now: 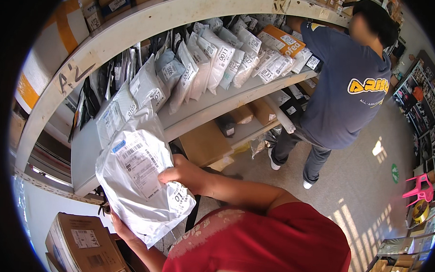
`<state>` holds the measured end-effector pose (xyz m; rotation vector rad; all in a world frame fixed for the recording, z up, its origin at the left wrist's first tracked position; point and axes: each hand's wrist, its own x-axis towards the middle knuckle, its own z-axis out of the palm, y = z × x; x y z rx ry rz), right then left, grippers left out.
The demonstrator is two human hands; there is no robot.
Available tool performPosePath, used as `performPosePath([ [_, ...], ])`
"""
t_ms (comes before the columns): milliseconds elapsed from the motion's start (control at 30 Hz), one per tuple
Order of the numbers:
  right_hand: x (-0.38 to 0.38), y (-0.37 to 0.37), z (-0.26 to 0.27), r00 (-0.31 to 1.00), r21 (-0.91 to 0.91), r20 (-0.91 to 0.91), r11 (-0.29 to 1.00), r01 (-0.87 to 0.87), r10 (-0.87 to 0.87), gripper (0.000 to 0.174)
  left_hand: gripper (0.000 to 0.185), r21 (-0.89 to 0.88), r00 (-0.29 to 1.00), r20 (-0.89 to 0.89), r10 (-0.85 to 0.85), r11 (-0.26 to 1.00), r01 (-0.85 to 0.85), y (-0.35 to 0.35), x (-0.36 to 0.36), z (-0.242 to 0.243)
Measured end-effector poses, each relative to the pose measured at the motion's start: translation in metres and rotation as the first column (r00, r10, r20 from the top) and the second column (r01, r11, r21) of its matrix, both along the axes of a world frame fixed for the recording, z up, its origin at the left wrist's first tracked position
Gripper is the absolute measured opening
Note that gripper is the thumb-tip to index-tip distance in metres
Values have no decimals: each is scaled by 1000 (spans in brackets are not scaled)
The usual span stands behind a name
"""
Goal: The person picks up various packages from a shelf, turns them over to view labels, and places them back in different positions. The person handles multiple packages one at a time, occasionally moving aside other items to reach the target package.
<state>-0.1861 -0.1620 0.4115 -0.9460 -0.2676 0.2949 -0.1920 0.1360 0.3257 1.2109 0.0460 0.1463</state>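
A white plastic mailing bag (129,197) with a printed label is held before me, over the left end of a metal shelf (189,113). My right hand (185,174) grips its right edge, with the thumb on top. At its lower left edge is my left hand (120,224), its fingers mostly hidden beneath the bag. Just beyond the bag, a row of white and grey mailing bags (185,77) leans upright along the shelf, each with a label. An orange mailer (278,41) lies among them farther right.
A co-worker (345,75) stands at the shelf's far end, one arm reaching into it. Cardboard boxes (206,142) fill the lower shelf. A large carton (88,246) sits at the lower left. On the right are a pink stool (419,190) and more stocked shelves (423,93).
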Motion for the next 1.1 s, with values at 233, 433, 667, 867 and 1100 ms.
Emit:
performPosePath([
  [233,0,-4,5,992,-60,118,997,-43,50,44,92,46,993,71,-96,995,93,-15,-4,5],
  [433,1,-9,0,980,34,128,986,-161,156,46,84,-90,992,112,-52,994,62,-41,-8,18],
  [667,12,-3,-23,960,306,10,913,-269,279,57,70,-182,988,155,23,983,6,-47,3,20],
  [867,-7,-18,-19,875,190,404,911,-366,267,91,62,-222,994,105,31,975,-7,-55,3,19],
  [1100,-23,-22,-4,924,17,316,973,-232,215,84,66,-240,992,124,-5,970,34,-68,2,23],
])
